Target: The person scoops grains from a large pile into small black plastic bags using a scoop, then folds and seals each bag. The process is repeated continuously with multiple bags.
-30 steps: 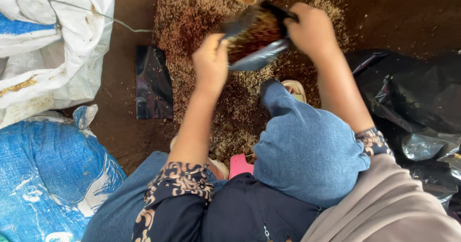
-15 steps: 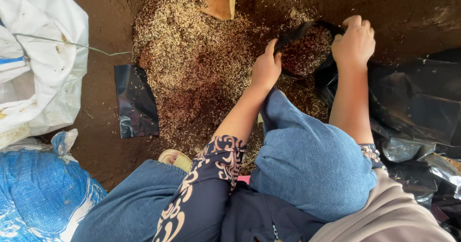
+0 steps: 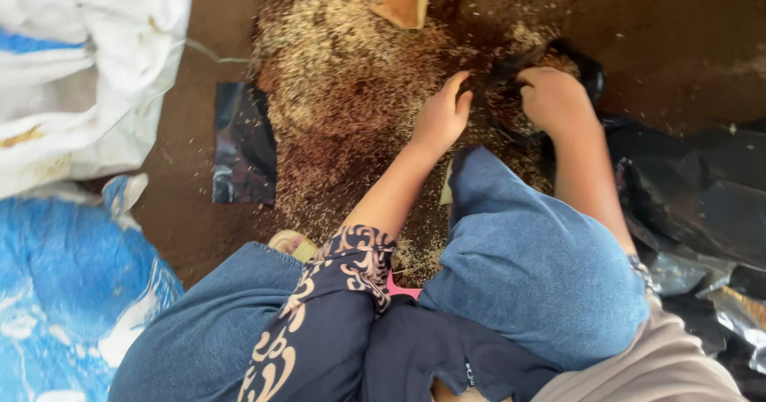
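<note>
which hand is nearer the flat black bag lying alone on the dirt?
Left. The left hand is on the husk pile, right of the flat black bag; the right hand is farther right.

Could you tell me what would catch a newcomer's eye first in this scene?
Most striking is the wide heap of husks and soil spread over the brown ground at top centre. At its right edge the left hand and right hand press at a small black plastic bag filled with the mix. A white sack and a blue sack lie at the left.
</note>
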